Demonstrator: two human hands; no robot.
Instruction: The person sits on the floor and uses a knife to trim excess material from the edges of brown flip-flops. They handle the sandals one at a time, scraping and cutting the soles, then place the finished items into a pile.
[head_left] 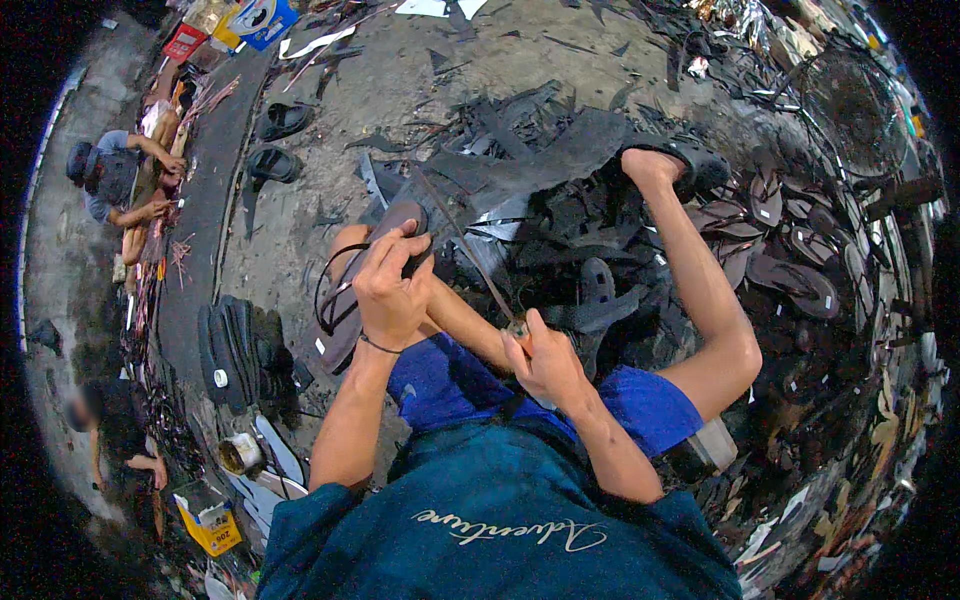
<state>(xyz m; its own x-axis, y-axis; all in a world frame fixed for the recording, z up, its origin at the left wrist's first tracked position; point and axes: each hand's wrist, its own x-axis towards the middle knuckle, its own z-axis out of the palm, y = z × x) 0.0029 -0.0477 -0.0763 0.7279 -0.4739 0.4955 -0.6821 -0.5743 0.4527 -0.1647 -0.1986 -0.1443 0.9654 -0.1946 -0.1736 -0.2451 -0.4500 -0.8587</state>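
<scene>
A dark brown flip-flop with black straps leans against my left lower leg. My left hand is closed on its upper end with bent fingers. In my right hand, above my lap, is a long, thin knife with an orange-brown handle. Its blade slants up and left, passing to the right of the flip-flop. From this view I cannot tell whether blade and flip-flop touch. Beyond my hands lies a dark rubber sheet among black offcuts, with my right foot by its edge.
Many finished-looking flip-flops are heaped at right, below a round fan. On the left are black sandals, stacked dark strips, a tin and a yellow box. Two people sit farther left.
</scene>
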